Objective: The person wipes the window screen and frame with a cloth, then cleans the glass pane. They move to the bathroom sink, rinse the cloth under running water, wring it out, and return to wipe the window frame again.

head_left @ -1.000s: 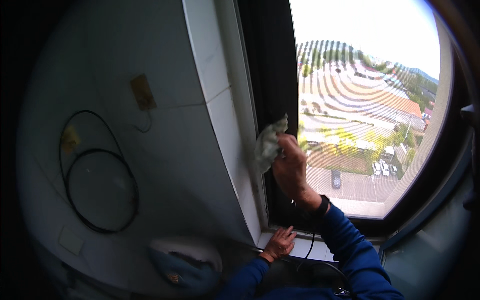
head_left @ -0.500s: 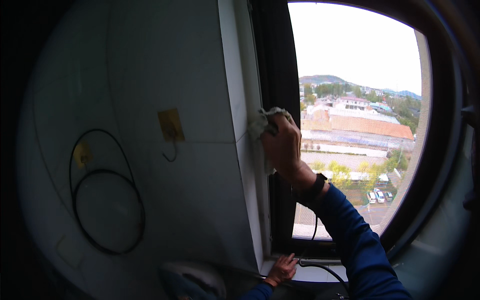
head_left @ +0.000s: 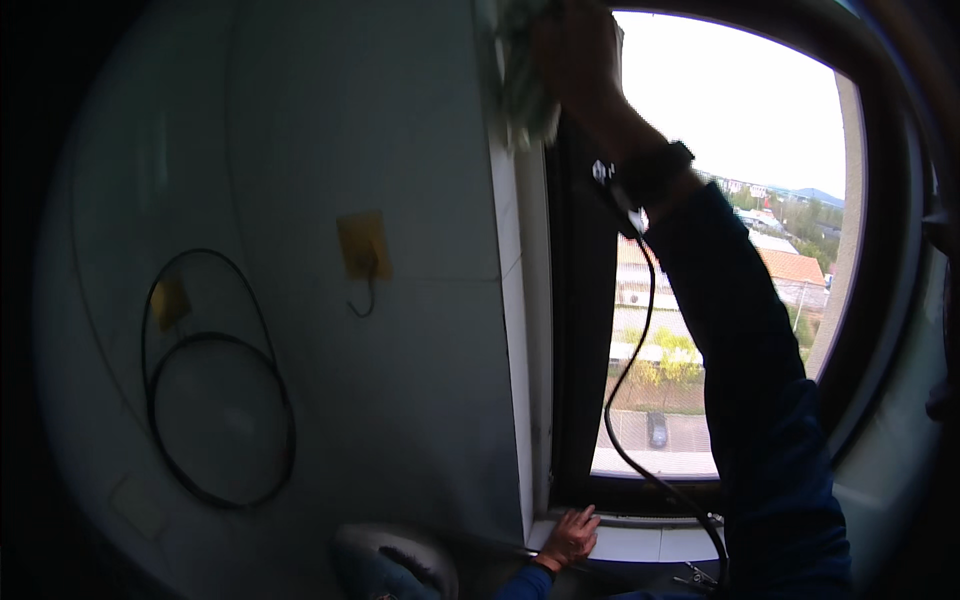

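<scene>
My right hand (head_left: 580, 65) is raised to the top of the white wall edge beside the window. It is closed round a pale greenish rag (head_left: 525, 85), which is pressed to that edge and smeared by motion. A black band (head_left: 655, 175) circles the wrist, and a black cable (head_left: 635, 365) hangs below it in front of the window. My left hand (head_left: 570, 537) rests on the white windowsill (head_left: 630, 542), fingers stretched out at the foot of the frame, holding nothing.
A dark-framed window (head_left: 575, 400) fills the right. On the tiled wall (head_left: 420, 400) are a yellow-backed hook (head_left: 365, 248) and a second hook (head_left: 170, 303) with a looped black hose or cable (head_left: 290, 430). A pale rounded object (head_left: 395, 550) sits low, left of my left hand.
My right hand has slid upward along the wall edge with the rag. The view has shifted, showing more of the cable. My left hand stays on the sill.
</scene>
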{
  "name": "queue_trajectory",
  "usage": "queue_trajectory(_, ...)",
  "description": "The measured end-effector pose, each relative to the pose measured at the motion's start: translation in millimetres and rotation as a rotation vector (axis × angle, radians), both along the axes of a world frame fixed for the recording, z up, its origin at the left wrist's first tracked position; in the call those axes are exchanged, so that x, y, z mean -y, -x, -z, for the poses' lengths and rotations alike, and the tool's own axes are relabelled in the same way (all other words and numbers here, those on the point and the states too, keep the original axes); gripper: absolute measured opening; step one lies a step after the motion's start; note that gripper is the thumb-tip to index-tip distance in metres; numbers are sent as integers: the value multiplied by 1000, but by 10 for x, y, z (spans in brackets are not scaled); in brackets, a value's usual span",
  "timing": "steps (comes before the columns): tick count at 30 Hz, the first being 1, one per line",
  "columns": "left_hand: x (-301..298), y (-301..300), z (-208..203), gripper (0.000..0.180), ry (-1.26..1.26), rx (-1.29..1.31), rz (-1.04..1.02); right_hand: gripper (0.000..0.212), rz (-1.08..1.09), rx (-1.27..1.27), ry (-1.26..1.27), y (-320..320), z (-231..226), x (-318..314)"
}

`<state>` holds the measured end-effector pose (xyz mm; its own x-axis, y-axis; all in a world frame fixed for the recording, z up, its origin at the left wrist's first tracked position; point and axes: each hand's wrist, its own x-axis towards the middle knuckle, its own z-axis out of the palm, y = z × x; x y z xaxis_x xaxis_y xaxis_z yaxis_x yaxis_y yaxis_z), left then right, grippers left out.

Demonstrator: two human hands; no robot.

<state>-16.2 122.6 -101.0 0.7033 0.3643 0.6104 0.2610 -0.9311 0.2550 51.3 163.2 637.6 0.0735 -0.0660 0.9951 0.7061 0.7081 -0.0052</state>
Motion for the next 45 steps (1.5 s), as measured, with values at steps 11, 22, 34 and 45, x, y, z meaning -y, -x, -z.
queue_trajectory(11, 48, 9, -75, 38, -32, -34, -56, 44, 394, 312, -242, 169, 1574, -326)
queue_trajectory(22, -30, -38, 300, 35, -27, 84, 4, 52, 348, 340, 372, 303, 4757, 337)
queue_trajectory(34, 745, 361, 372, 9, -131, 64, 116, 22, 206, 136, 1042, 336, 5690, 456)
queue_trajectory(45, 1243, 642, -263, 18, 311, -115, 98, 12, 188, 314, 1288, -94, 6815, 718)
